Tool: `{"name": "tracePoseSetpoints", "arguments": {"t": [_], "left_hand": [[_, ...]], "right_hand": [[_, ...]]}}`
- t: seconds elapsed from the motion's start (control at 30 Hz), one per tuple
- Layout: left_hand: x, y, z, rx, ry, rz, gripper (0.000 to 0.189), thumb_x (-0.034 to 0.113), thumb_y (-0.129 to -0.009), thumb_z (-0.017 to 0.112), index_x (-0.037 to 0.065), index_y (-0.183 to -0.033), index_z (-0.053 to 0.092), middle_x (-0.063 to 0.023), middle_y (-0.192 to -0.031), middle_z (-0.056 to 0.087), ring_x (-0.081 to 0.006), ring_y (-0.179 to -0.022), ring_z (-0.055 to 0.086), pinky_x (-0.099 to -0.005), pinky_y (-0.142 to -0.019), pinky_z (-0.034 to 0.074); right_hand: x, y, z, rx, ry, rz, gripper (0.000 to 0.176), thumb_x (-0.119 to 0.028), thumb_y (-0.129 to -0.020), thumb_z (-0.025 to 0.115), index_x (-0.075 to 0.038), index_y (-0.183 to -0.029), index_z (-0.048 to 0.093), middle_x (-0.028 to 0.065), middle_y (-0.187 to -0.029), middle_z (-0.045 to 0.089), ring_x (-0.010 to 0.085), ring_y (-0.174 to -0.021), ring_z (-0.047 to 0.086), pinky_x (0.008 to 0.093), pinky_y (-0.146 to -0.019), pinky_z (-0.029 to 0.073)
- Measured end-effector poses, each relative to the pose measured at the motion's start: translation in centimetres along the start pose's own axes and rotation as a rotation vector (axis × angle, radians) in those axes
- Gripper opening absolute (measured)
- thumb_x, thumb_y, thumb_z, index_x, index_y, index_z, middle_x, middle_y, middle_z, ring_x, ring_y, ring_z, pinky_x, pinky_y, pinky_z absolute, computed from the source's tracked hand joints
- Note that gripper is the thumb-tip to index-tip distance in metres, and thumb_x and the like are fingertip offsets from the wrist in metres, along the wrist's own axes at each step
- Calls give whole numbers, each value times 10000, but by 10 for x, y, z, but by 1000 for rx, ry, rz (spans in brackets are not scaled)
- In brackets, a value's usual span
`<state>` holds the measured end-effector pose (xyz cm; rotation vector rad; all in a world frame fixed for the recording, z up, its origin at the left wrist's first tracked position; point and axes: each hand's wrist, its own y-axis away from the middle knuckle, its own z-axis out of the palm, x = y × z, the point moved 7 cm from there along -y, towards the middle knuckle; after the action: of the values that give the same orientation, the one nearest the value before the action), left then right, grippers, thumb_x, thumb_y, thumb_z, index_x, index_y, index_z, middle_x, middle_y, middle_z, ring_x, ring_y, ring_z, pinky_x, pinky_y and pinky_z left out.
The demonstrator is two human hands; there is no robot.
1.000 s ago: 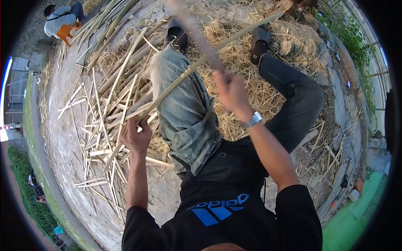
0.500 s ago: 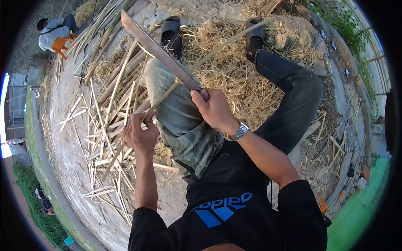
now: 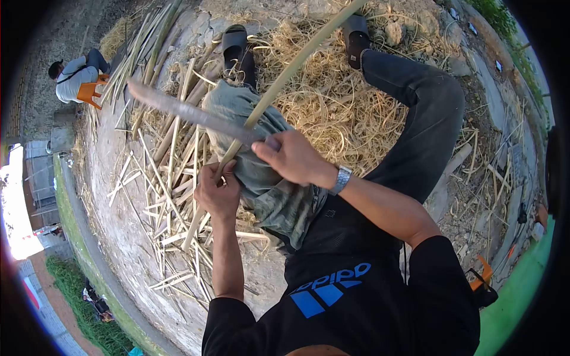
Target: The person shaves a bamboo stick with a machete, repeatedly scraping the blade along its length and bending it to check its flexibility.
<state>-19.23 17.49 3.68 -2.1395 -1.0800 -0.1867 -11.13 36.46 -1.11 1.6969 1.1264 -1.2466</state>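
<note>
Blade (image 3: 190, 111) gripped in the right hand (image 3: 291, 157) is angling flatter than half a second ago, crossing the pale strip (image 3: 279, 85) nearer the left hand (image 3: 218, 193), which is pinching it; the strip is slanting over a cloth-draped leg (image 3: 228, 98), work apparently shifting toward the pinch.

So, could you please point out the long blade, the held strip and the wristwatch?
Long blade (image 3: 191, 113), head view: midway along its length.
Held strip (image 3: 271, 94), head view: stretch just beyond the blade.
Wristwatch (image 3: 341, 180), head view: the metal band.
</note>
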Motion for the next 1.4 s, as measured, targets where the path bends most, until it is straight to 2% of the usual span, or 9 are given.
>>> {"name": "tracePoseSetpoints", "arguments": {"t": [0.27, 0.43, 0.7, 0.9, 1.0, 1.1, 1.2, 1.3, 1.4], "left_hand": [[-17, 1, -25, -103, -120, -28, 284, 309, -902, 799, 96, -794, 644, -41, -554, 602, -202, -427, 527, -355, -448, 365], [-23, -15, -16, -404, 47, -349, 322, 297, -944, 756, 16, -815, 666, -67, -549, 588, -161, -459, 438, -342, -488, 353], [-45, -4, 0, -521, 216, -460, 341, 298, -954, 751, -19, -849, 682, 13, -574, 489, -72, -548, 356, -295, -505, 267], [-59, 3, 11, -496, 376, -556, 317, 252, -952, 741, -45, -848, 695, 39, -601, 518, -48, -572, 380, -274, -523, 258], [-53, 6, 8, -463, 404, -458, 303, 254, -968, 733, -26, -854, 706, 56, -596, 505, -34, -550, 354, -262, -503, 215], [-59, 1, 7, -486, 399, -472, 308, 256, -958, 749, -38, -875, 706, 63, -591, 496, -27, -546, 341, -266, -495, 220], [-46, -8, 2, -467, 391, -474, 280, 235, -944, 758, -30, -869, 705, 53, -580, 486, -36, -551, 338, -270, -499, 224], [-47, -14, 9, -461, 343, -473, 270, 236, -931, 768, -24, -877, 717, 45, -580, 492, -43, -553, 352, -277, -501, 241], [-50, -23, 3, -518, 298, -453, 279, 241, -923, 774, -33, -902, 730, 30, -581, 521, -48, -557, 384, -285, -502, 272]], "right_hand": [[43, -63, -160, 576, 72, 84, 541, -433, -1008, 598, -28, -649, 612, 14, -461, 532, 117, -437, 563, 332, -431, 397], [23, -25, -45, 301, 89, -166, 503, -407, -949, 674, -2, -656, 611, 166, -529, 568, 379, -503, 578, 463, -535, 455], [59, -80, -161, 512, -105, 43, 588, -499, -1003, 594, -49, -627, 618, 53, -473, 566, 147, -416, 566, 352, -436, 393], [15, -32, -23, 346, -157, -105, 575, -486, -963, 649, -34, -616, 576, 143, -527, 542, 272, -495, 546, 402, -519, 423], [17, -40, -61, 204, 198, -163, 613, -533, -968, 625, -36, -614, 570, 123, -537, 573, 249, -495, 552, 393, -507, 417], [21, -83, -148, 457, 285, -255, 696, -646, -985, 547, -60, -614, 602, 35, -498, 593, 156, -434, 593, 348, -433, 438], [42, -113, -202, 590, -271, 238, 588, -452, -1068, 544, -157, -579, 404, -9, -452, 260, 139, -338, 204, 342, -361, 234], [46, -106, -143, 441, -272, 75, 556, -530, -997, 585, -135, -612, 512, -2, -480, 499, 92, -408, 513, 288, -392, 397], [14, -39, -24, 210, -24, -108, 629, -543, -988, 604, -12, -652, 570, 96, -501, 500, 229, -498, 497, 415, -525, 365]]}}
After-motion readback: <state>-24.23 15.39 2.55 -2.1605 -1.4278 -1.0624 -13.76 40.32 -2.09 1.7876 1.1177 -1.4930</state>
